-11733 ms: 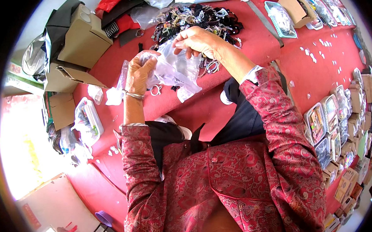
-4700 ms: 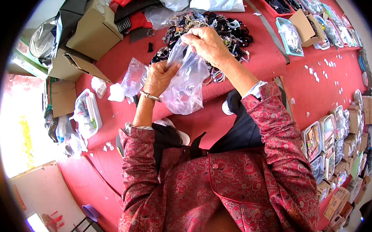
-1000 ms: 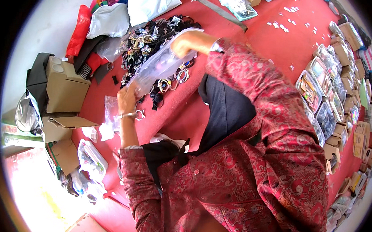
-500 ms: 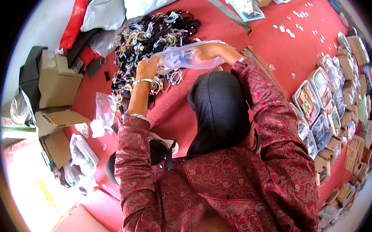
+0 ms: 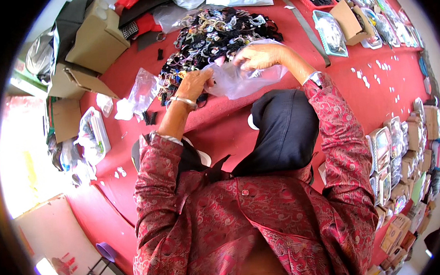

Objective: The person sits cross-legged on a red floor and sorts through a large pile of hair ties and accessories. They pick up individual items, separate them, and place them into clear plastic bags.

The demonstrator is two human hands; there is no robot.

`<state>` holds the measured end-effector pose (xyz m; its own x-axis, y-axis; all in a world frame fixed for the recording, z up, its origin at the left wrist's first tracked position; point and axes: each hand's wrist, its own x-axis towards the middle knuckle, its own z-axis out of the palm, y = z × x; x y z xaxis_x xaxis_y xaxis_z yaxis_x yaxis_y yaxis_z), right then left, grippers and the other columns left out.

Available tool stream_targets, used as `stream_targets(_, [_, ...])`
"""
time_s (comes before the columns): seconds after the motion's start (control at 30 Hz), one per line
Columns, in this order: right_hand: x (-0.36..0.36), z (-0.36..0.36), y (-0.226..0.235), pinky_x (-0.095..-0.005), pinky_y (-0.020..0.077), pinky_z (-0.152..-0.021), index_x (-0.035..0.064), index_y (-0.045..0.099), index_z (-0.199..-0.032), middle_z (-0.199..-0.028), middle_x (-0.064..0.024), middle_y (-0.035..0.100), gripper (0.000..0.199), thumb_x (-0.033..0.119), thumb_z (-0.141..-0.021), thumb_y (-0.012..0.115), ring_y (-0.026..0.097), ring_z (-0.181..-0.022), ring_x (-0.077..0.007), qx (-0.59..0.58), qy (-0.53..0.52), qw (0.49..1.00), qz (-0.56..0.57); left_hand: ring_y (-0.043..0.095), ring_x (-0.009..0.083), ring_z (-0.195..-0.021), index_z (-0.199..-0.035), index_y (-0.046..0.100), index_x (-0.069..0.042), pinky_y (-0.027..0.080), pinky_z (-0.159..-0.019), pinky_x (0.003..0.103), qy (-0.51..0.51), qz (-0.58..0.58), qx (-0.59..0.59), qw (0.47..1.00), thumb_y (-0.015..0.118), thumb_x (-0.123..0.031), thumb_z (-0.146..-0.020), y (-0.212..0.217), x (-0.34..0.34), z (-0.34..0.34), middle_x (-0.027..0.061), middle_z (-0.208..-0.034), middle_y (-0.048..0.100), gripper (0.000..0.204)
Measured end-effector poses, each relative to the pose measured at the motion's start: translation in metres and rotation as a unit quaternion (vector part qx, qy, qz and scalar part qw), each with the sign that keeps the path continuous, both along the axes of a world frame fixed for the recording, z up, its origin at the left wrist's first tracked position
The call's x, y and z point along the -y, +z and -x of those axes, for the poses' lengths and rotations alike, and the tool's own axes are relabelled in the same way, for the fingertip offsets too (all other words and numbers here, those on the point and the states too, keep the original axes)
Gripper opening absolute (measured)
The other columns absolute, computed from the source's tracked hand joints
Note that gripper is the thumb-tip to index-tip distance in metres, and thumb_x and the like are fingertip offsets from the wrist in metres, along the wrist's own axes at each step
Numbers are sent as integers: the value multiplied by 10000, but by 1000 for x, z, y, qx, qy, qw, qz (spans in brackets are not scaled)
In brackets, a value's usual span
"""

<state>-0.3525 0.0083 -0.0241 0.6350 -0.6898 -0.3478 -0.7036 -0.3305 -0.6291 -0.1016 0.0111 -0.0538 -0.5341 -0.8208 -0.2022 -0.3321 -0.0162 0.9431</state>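
Note:
A clear plastic bag (image 5: 238,85) hangs loosely between my two hands, above the near edge of a heap of hair ties (image 5: 196,45). The ties are mostly black, mixed with pale and coloured ones. My left hand (image 5: 196,83), with a bangle at the wrist, pinches the left edge of the bag. Over the bag's upper right part, my right hand (image 5: 261,56) has its fingers bent down onto the plastic; the fingertips are partly hidden. Something small and pinkish (image 5: 220,60) shows by the bag's upper edge. What the bag contains is hard to make out.
Another clear bag (image 5: 142,91) lies on the red floor covering (image 5: 214,125) left of the heap. Cardboard boxes (image 5: 95,39) stand at the left. A teal basket (image 5: 329,33) sits far right, and packed trays and boxes (image 5: 381,147) line the right side. White scraps (image 5: 366,82) are scattered nearby.
The whole view has shifted, so the heap appears farther right. The bag was stretched sideways with my right hand inside it; now it sags, crumpled, with that hand over its upper part.

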Motion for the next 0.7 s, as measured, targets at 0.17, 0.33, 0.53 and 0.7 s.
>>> stream_targets(0.17, [-2,-49,3,-318,481,-688,23,580,-1060,-898,-121,625,323,157,-777,502,597,-783,-189,-2,2,1000,-7,450,121,-537,-601,558,-41,350,-490,270,104,-63,-14,993,534,-354,-834,22,7,-21,22,-577,512,390])
stream_targets(0.33, [13,-54,19,-293,486,-686,15,573,-1077,-925,-115,636,332,232,-836,499,622,-843,-173,44,-121,988,-85,469,112,-523,-570,548,-39,366,-503,266,152,33,-5,988,522,-385,-823,32,36,-73,35,-599,550,430])
stream_targets(0.53, [29,-58,19,-331,493,-644,23,620,-978,-887,-149,645,316,282,-827,517,640,-734,-221,126,-376,918,1,449,98,-543,-665,587,-37,357,-509,239,212,-75,-114,968,502,-321,-848,17,55,-113,10,-619,528,349])
stream_targets(0.7, [40,-58,-26,-395,473,-807,35,633,-979,-1035,-185,603,328,263,-762,539,582,-977,-314,-250,-358,898,59,440,79,-551,-816,623,-21,371,-522,220,218,-68,-161,960,495,-261,-864,23,53,-124,-9,-654,532,276])
